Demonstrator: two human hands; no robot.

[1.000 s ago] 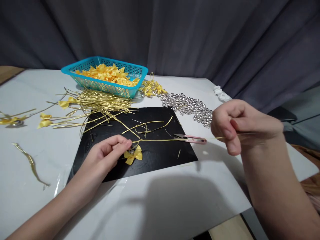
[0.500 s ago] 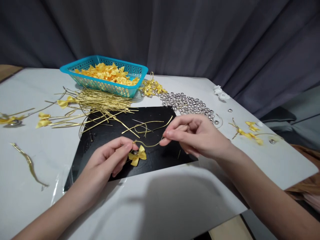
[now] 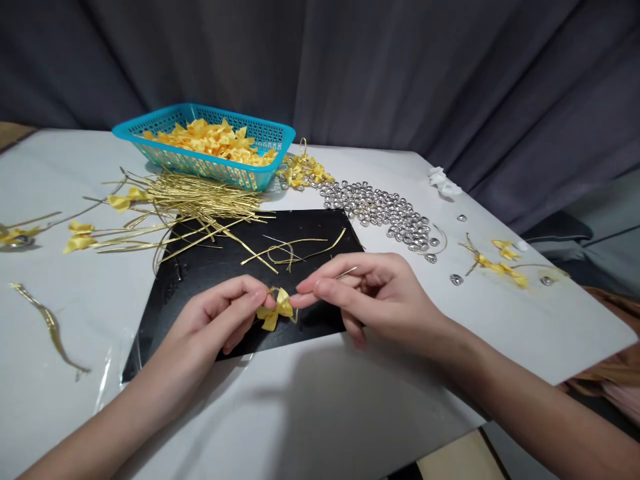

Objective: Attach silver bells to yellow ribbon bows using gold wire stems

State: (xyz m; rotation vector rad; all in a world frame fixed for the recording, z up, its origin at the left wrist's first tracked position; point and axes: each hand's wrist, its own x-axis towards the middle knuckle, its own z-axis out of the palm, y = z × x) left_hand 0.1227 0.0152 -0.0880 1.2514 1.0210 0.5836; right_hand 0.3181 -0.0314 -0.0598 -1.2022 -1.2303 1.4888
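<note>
Just above the black board (image 3: pixel 200 320), my left hand (image 3: pixel 215 313) pinches a gold cord beside a yellow ribbon bow (image 3: pixel 273 312). The bow hangs at its fingertips, and a short loop of the cord (image 3: pixel 295 315) shows below it. Close on the right, my right hand (image 3: pixel 375 293) has thumb and forefinger pressed together on the cord near the bow. A thin shiny strand (image 3: pixel 347 272) sticks up behind its thumb; whether this is the cord's end or a needle, I cannot tell. Loose gold cords (image 3: pixel 300 241) and a thin needle-like piece lie on the board beyond.
A blue basket (image 3: pixel 200 165) of yellow bows stands at the back left, with a heap of gold cords (image 3: pixel 200 197) before it. Silver heart-shaped beads (image 3: pixel 380 210) are piled behind the board. Finished-looking bow pieces (image 3: pixel 500 267) lie right; a gold cord bundle (image 3: pixel 50 323) lies left.
My right hand has moved left and slightly down toward the bow. The cord stretched between the hands now sags in a short loop. A loose bead has appeared on the right.
</note>
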